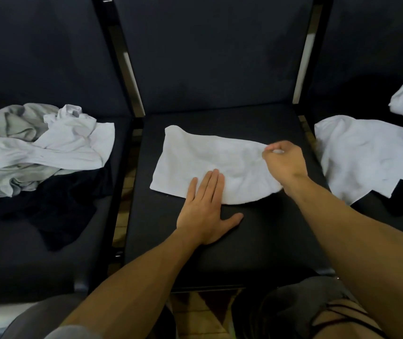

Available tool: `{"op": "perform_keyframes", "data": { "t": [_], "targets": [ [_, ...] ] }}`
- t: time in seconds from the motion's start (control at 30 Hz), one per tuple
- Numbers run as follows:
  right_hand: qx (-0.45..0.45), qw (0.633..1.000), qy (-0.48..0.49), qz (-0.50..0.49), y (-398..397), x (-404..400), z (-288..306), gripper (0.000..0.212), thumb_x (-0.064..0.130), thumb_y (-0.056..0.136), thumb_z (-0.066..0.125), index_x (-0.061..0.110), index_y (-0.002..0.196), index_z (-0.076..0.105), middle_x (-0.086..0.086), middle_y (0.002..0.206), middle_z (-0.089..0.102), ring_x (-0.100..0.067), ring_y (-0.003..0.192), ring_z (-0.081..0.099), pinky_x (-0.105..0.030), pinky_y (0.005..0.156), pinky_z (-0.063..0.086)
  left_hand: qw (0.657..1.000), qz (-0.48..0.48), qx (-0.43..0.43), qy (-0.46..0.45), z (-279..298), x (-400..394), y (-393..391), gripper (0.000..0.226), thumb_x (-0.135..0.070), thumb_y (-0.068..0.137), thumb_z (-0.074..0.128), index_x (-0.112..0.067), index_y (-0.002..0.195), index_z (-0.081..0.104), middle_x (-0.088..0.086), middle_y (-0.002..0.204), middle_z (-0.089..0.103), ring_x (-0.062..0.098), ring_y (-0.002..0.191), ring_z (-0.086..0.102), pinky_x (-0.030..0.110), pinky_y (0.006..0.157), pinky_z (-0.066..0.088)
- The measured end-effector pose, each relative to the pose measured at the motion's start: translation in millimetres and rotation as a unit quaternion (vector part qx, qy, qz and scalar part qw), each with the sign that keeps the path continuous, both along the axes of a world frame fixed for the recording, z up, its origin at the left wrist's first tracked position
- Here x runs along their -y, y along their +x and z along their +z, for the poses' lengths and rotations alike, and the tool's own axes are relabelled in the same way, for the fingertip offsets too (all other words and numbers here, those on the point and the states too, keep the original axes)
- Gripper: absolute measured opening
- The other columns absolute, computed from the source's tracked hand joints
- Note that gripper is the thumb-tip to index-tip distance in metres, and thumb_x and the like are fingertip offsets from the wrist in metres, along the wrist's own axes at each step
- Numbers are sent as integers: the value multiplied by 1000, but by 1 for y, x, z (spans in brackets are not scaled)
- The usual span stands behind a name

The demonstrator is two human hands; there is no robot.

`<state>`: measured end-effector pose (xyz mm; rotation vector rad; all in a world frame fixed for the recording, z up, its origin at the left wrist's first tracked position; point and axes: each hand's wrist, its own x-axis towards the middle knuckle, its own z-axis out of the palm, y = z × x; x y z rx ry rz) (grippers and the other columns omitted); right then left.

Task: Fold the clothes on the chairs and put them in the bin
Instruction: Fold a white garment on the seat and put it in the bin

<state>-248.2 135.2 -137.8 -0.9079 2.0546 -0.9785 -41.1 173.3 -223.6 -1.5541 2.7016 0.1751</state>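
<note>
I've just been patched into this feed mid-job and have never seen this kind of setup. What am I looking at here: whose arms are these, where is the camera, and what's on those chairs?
There is no machine: a person is working with bare hands, and the single wide-angle camera sits on their head, looking forward and down. That is why both forearms enter from the bottom. Three dark chairs stand side by side. On the middle chair lies a white towel. The left hand is laid flat, fingers on the towel's near edge, while the right hand pinches its right edge. The left chair holds a heap of white and grey clothes over a dark garment. The right chair holds more white cloth, unfolded. No bin is in view.
</note>
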Motion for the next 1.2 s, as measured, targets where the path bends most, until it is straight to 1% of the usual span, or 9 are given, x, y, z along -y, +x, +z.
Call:
{"op": "perform_keyframes", "data": {
  "t": [0.1,0.2,0.27,0.33,0.47,0.57,0.73,1.0,1.2],
  "targets": [
    [26,998,-41,40,22,19,27,14,18,91,64,24,103,65,4,97,64,-19,98,64,-37,83,56,1000,6,-15,8,0,0,-1,110,-86,88,21,-10,162,-8,6,171,-13,19,156,-16,50,127,-2],
    [122,981,-73,130,53,34,56,29,21,91,66,27,120,62,-2,109,65,-20,100,66,-33,74,58,999,22,-13,25,5,0,-3,110,-86,88,20,-8,162,-7,9,170,-14,21,156,-18,48,127,-3],
    [231,946,-87,211,72,40,68,38,23,94,66,35,128,57,-3,119,64,-20,98,70,-31,71,61,998,34,-5,43,8,0,-2,110,-86,88,20,-4,161,7,13,170,1,26,157,-9,47,127,-4],
    [258,928,-109,245,83,43,64,37,20,94,67,36,126,58,0,124,65,-18,99,72,-35,81,62,998,47,-19,46,11,-1,-1,108,-85,88,24,-5,159,20,12,168,16,27,157,5,45,128,-3],
    [50,943,-65,324,82,39,18,34,5,100,50,29,118,66,11,128,64,-10,118,60,-23,92,52,998,47,-34,28,11,-3,-4,98,-84,88,26,-8,146,47,10,160,35,26,153,21,45,128,4],
    [-73,912,12,404,75,33,-17,41,11,99,46,39,123,64,15,142,53,-12,125,52,-22,95,44,998,39,-44,-4,5,-1,-2,99,-82,90,25,-8,155,36,9,164,29,25,155,15,47,128,4],
    [-151,877,10,456,70,28,-38,42,20,103,47,37,141,52,14,155,39,-11,144,29,-31,120,24,998,27,-65,-7,1,-1,-1,94,-81,90,28,-14,155,35,4,162,33,21,153,20,46,127,8],
    [-219,850,68,474,73,27,-33,44,33,105,38,48,146,42,18,160,24,-14,146,19,-40,118,22,997,2,-68,33,6,1,5,98,-81,89,33,-12,159,27,5,167,24,21,157,9,44,128,1],
    [-264,846,117,447,75,14,-26,48,54,97,42,52,144,34,13,152,23,-22,136,24,-42,111,29,989,-89,-81,86,23,-1,40,99,-75,91,48,-13,162,16,3,169,14,18,156,2,39,128,2]
  ]
}}
